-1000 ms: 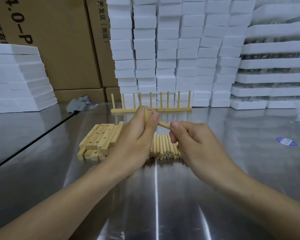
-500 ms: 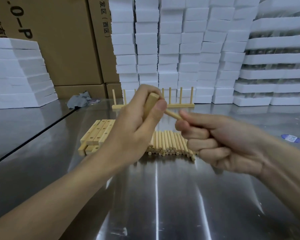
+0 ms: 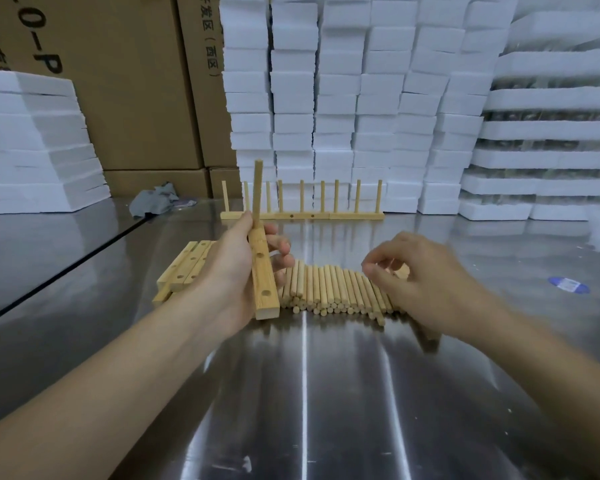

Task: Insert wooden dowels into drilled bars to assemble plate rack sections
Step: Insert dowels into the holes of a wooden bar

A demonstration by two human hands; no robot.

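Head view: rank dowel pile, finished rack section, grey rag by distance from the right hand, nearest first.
From the right hand:
1. Dowel pile, just below and to its left.
2. Finished rack section, standing farther back, centre.
3. Grey rag, far back on the left.

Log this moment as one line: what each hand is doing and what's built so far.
left hand grips bar, one dowel seated | right hand over dowel pile, grasp unclear | finished rack stands behind
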